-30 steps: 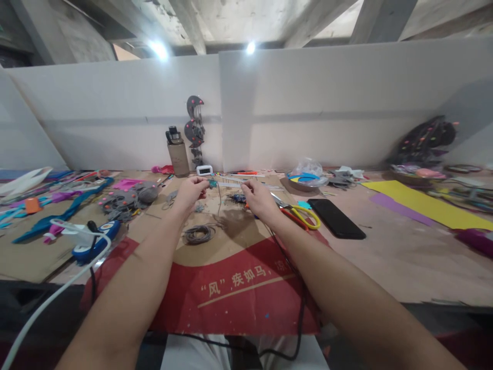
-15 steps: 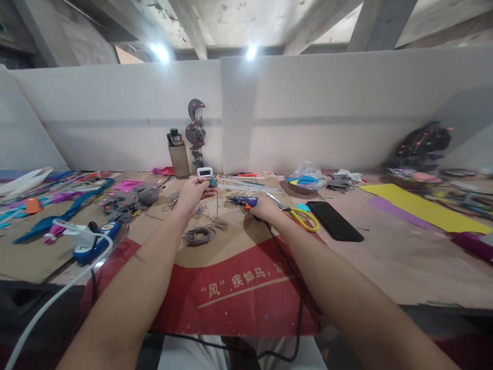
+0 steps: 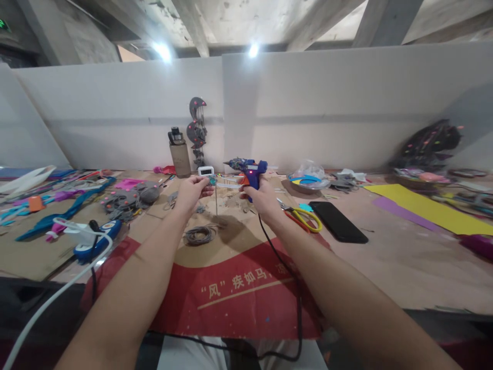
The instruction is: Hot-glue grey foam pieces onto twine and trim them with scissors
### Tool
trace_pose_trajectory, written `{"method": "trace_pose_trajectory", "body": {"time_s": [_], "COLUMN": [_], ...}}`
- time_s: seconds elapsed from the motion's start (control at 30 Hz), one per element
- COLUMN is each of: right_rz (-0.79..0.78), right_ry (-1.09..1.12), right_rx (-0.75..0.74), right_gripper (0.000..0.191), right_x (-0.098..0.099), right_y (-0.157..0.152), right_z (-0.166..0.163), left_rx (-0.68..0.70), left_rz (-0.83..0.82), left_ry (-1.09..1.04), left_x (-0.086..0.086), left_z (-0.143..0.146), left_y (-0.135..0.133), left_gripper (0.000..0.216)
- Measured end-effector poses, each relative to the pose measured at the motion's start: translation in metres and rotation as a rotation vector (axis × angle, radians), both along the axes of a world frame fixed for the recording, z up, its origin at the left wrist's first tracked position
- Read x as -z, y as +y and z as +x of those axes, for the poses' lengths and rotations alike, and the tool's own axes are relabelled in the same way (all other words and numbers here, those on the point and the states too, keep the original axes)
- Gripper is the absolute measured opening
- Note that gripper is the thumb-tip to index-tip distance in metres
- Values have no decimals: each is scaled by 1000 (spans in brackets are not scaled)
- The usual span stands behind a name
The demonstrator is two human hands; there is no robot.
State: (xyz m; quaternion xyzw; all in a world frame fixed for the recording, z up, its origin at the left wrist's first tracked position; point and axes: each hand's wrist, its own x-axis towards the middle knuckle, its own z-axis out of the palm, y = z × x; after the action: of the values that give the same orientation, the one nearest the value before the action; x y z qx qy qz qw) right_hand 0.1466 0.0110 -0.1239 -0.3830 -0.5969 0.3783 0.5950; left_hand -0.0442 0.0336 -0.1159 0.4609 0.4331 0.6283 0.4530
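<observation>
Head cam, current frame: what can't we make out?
All in the head view:
- Small teal piece: its full shape; tiny, partly covered by the left hand.
- Blue glue gun: the lower handle, behind the right hand.
- Red printed sheet: the end of its text line, under the right forearm.
- White clock: its display, too small.
- Purple object: cut off by the right edge.

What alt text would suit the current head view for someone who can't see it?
A right hand holds a blue glue gun above a cardboard sheet, while the left hand pinches a small teal piece with a grey cord hanging below it. A cord coil, scissors and a black phone lie nearby.
</observation>
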Motion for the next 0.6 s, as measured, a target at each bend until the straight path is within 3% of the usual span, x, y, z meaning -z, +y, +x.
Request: {"method": "trace_pose_trajectory", "body": {"time_s": [0.17,0.6], "right_rz": [122,173], "right_ry": [-151,-512], "right_rx": [-62,104], "right_gripper": [19,33], "right_x": [0,3], "right_y": [-13,-18], "right_z": [-9,-10], "left_rx": [-23,-25], "left_rz": [43,55], "left_ry": [17,35], "left_x": [0,-3], "left_z": [2,5], "left_y": [-1,-4], "left_gripper": [22,16]}}
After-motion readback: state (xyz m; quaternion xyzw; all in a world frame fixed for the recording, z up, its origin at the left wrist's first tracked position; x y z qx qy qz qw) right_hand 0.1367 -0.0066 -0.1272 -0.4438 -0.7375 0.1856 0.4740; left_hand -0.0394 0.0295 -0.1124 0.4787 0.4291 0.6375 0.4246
